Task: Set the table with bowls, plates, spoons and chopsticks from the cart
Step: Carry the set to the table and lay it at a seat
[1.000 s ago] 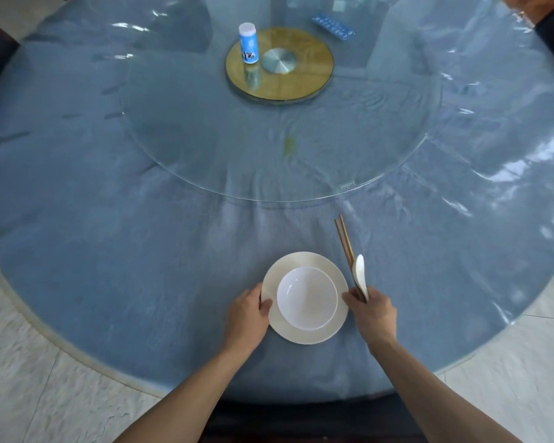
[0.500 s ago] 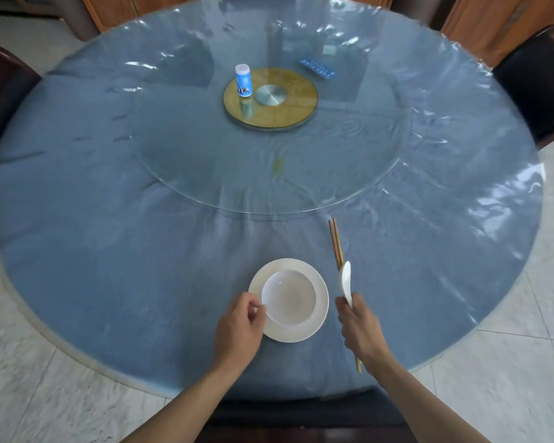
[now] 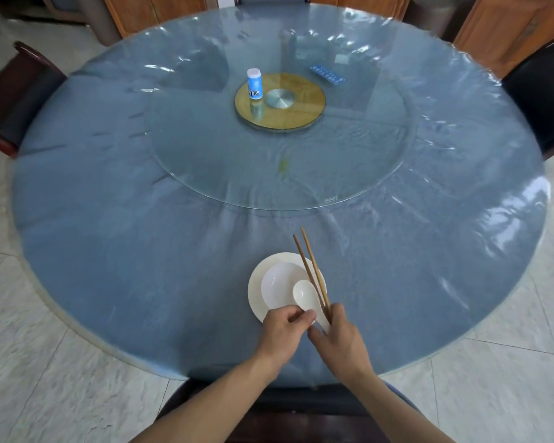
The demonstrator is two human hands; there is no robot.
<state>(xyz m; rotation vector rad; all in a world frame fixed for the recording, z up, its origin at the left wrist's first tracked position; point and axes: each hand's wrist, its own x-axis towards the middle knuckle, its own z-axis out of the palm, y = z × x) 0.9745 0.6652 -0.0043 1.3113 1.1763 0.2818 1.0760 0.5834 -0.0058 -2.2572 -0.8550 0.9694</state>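
**Spoon and chopsticks over the bowl**

We see the white ceramic spoon (image 3: 305, 294) over the white bowl (image 3: 277, 284) on its round cream plate (image 3: 256, 297), near desk (image 3: 109, 251) edge. Left hand (image 3: 280, 334) grip pinches its handle; right hand (image 3: 341, 340) grip pinches the brown wooden chopsticks (image 3: 311, 270).

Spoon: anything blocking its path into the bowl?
Nothing visible. The spoon, pinched by the left hand, already hangs over the open bowl. The chopsticks in the right hand cross the plate beside it.

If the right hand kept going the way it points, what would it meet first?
The right hand points up-left, so it would likely meet the left hand fingers at the spoon handle first; depth unclear.
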